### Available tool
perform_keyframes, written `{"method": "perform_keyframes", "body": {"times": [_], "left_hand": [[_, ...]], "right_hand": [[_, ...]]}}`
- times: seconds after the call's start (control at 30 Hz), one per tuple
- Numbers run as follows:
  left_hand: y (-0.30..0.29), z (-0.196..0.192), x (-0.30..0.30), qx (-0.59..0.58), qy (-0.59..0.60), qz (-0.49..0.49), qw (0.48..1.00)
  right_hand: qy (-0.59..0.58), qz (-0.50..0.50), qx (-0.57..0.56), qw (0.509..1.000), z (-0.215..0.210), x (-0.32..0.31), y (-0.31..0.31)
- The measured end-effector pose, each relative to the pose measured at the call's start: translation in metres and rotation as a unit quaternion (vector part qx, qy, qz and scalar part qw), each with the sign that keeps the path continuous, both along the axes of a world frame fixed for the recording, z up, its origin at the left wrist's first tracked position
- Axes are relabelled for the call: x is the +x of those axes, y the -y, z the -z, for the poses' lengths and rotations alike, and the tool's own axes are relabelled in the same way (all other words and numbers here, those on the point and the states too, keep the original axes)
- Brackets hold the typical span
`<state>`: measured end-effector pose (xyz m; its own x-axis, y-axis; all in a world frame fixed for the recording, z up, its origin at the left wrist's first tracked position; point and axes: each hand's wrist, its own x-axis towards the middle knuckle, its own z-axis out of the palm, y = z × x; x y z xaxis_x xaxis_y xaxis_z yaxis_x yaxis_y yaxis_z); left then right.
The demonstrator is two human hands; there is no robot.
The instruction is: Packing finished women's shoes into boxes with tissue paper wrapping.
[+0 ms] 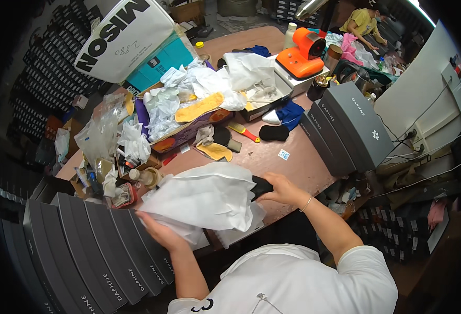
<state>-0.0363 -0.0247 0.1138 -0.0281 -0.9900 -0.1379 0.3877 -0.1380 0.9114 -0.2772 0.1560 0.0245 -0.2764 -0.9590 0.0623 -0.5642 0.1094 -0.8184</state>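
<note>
A translucent white bag (204, 196) of thin, crinkled sheet stretches between my two hands above the front of the table. At its lower left side, my left hand (162, 233) holds the bag's edge, with the fingers partly behind it. My right hand (281, 191) grips a black shoe-like piece (260, 187) at the bag's right opening, thumb and fingers closed round it. Most of that black piece is hidden by the bag and my fingers, so its full shape cannot be seen.
Dark grey shoe boxes (92, 251) stand in a row at lower left; more boxes (345, 128) lean at right. Ahead on the pink table (303, 167) are a paper-filled carton (188, 128), a red-yellow brush (243, 132) and an orange device (301, 55). Another person (363, 26) sits at far right.
</note>
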Motion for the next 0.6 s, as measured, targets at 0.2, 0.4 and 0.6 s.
{"method": "perform_keyframes", "body": {"times": [0.2, 0.4, 0.6], "left_hand": [[0.044, 0.018, -0.012, 0.010, -0.032, 0.140, 0.990], [0.023, 0.030, -0.021, -0.179, 0.001, 0.110, 0.978], [0.018, -0.034, 0.000, -0.346, 0.086, 0.048, 0.933]], "right_hand": [[0.100, 0.003, 0.041, 0.994, -0.025, -0.004, -0.013], [0.416, 0.198, 0.128, 0.878, 0.006, -0.016, -0.036], [0.489, 0.311, 0.047, 0.813, 0.043, -0.039, -0.062]]}}
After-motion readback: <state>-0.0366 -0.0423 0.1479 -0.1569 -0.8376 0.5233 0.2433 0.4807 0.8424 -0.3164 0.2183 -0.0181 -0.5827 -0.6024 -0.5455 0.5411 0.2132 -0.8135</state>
